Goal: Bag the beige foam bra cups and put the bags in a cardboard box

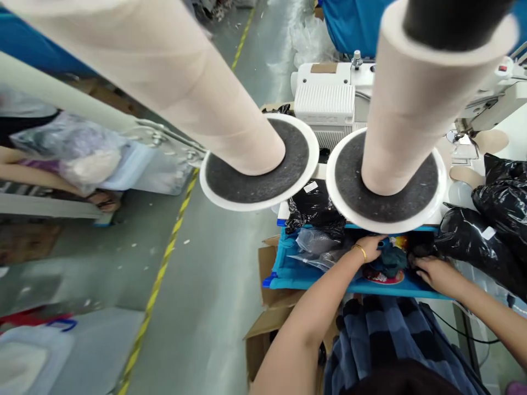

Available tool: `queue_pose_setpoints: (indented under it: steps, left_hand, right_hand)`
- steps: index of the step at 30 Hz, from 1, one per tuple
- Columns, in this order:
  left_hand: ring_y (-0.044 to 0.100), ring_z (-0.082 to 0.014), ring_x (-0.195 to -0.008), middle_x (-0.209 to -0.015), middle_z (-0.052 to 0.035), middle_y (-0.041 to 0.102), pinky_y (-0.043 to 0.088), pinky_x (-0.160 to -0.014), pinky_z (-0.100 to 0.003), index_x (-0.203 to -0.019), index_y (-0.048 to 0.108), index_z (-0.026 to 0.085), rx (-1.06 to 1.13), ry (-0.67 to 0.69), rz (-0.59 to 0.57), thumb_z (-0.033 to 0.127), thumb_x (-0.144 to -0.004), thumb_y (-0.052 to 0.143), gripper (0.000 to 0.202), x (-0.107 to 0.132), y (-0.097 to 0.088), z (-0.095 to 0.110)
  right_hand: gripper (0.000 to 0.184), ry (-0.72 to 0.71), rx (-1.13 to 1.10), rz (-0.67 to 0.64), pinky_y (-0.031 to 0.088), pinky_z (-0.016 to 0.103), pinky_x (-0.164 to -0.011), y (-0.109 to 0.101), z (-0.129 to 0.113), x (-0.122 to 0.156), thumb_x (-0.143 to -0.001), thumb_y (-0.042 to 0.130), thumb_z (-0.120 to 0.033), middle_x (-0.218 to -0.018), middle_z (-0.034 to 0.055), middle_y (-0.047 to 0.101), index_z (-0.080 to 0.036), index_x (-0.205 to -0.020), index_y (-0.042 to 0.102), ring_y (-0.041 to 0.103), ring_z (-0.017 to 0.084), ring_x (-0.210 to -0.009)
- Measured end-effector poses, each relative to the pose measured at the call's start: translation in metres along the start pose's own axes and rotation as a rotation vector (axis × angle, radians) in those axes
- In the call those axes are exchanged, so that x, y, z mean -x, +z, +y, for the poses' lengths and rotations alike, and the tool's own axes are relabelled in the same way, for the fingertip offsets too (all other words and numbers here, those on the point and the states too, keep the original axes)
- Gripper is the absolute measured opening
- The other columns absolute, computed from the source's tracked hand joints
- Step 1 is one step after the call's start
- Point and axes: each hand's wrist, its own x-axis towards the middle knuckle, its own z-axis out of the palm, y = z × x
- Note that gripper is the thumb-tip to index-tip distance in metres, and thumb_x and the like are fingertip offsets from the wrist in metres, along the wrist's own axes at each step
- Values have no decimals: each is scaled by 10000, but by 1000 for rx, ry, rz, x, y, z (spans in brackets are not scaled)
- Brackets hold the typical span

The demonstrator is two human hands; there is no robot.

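Note:
Both my hands are inside a blue fabric tray (284,274) below the sewing machine. My left hand (369,248), with a gold bracelet at the wrist, has its fingers closed beside a dark green crumpled cloth (391,261); what they grip is unclear. To the right, my right hand (438,272) is closed on a dark, shiny piece that looks like a black plastic bag (419,251). Between the hands shows a red printed package (385,276), partly under the cloth. Clear plastic bags (319,244) lie left of my left hand.
Two large pale fabric rolls (230,120) (395,131) on round white-rimmed discs stand close in front. A white sewing machine (329,93) is behind them. Filled black bags (473,241) sit at right, an open cardboard box (263,329) below left. Another person's leg (41,175) shows far left.

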Motion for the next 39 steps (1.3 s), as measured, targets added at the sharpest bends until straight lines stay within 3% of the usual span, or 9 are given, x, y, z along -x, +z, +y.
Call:
queue_pose_setpoints:
  steps: [4, 8, 14, 17, 21, 26, 30, 35, 39]
  left_hand:
    - [476, -242, -1521, -1708, -63, 401, 400, -1240, -303, -1697, 209, 241, -8, 148, -270, 519, -789, 827, 1133, -28, 32, 47]
    - [341, -283, -1595, -1733, -55, 346, 341, -1289, -410, -1652, 356, 260, -53, 177, -405, 484, -811, 781, 968, -52, 65, 83]
    - [31, -415, -1653, -1790, -151, 130, 102, -1320, -653, -1688, 216, 249, -109, -52, -138, 293, -770, 774, 1076, -69, 57, 67]
    - [214, -418, -1615, -1744, -191, 258, 155, -1309, -642, -1680, 210, 220, -51, -119, -25, 455, -873, 732, 989, -68, 38, 50]
    - [532, -333, -1420, -1501, -153, 594, 368, -1222, -593, -1436, 585, 174, 102, -133, -50, 598, -1039, 492, 588, -61, 32, 48]
    - [548, -318, -1381, -1373, -117, 667, 372, -1213, -610, -1157, 719, 173, 363, -172, -58, 472, -964, 712, 356, -51, 50, 62]
    - [655, -273, -1190, -1292, -101, 685, 531, -1059, -517, -1219, 681, 165, 748, -221, 84, 461, -997, 668, 369, -21, 39, 55]
    - [710, -224, -957, -1150, -100, 733, 589, -887, -420, -1254, 636, 171, 1246, -231, 270, 528, -941, 616, 475, 73, 2, 41]
    - [735, -264, -926, -1054, -89, 775, 586, -858, -407, -1206, 664, 203, 1505, -186, 299, 494, -740, 689, 550, 146, 10, 71]
  right_hand:
    - [415, -90, -63, 69, 527, 480, -1102, 0, -8, 48, -1046, 463, -314, -1375, 120, 714, -228, -1374, 701, 651, 317, -1270]
    - [440, -135, -147, 212, 572, 504, -1063, 14, -4, 89, -1081, 413, -401, -1334, 98, 737, -270, -1397, 691, 676, 313, -1240]
    - [385, -157, -194, 325, 609, 505, -1030, 43, 15, 119, -1081, 465, -408, -1299, 83, 754, -296, -1357, 709, 705, 309, -1199]
    - [378, -157, -204, 369, 619, 500, -1025, 51, 22, 123, -1081, 471, -396, -1311, 69, 751, -315, -1370, 700, 704, 307, -1213]
    - [376, -183, -229, 442, 640, 478, -982, 54, 22, 120, -1075, 476, -371, -1278, 75, 764, -305, -1368, 701, 722, 303, -1178]
    - [355, -210, -278, 450, 649, 475, -929, 45, 14, 115, -1076, 470, -357, -1201, 97, 776, -269, -1305, 727, 730, 299, -1113]
    - [370, -180, -301, 441, 659, 476, -891, 45, 21, 122, -1083, 459, -412, -1165, 95, 778, -274, -1290, 732, 741, 306, -1078]
    - [372, -207, -301, 447, 655, 502, -925, 45, 27, 127, -1080, 472, -474, -1195, 82, 780, -303, -1282, 733, 747, 319, -1099]
    - [612, -315, -303, 469, 579, 523, -1078, 14, -10, 119, -1053, 554, -487, -1606, 110, 516, -328, -1625, 405, 547, 347, -1428]
